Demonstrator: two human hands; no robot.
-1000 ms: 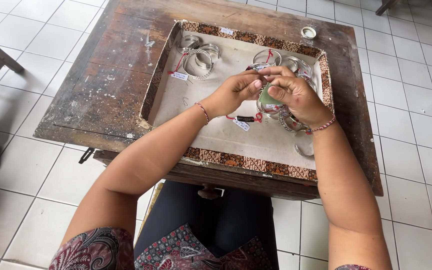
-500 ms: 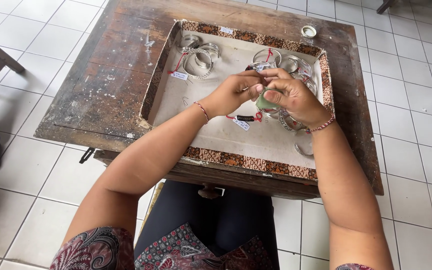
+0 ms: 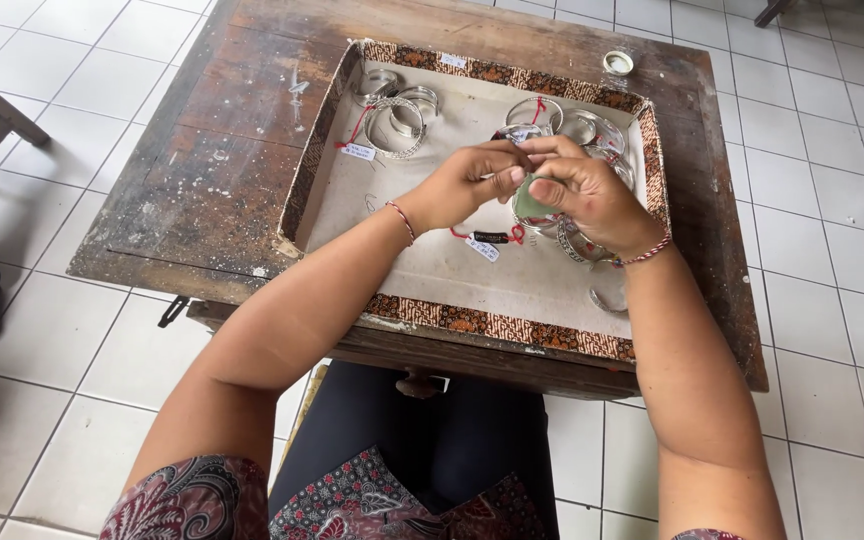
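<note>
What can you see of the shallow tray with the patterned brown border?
The shallow rectangular tray with a brown patterned fabric border lies flat on the worn dark wooden table, near its front edge. Its floor is pale and cloth-like. Silver bangles with red strings and small white tags lie inside, mostly along the far side. Both hands hover over its middle.

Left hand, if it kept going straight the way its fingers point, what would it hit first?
The left hand points rightward, so it would likely meet the right hand and the pale green piece they pinch; depth is unclear.
</note>
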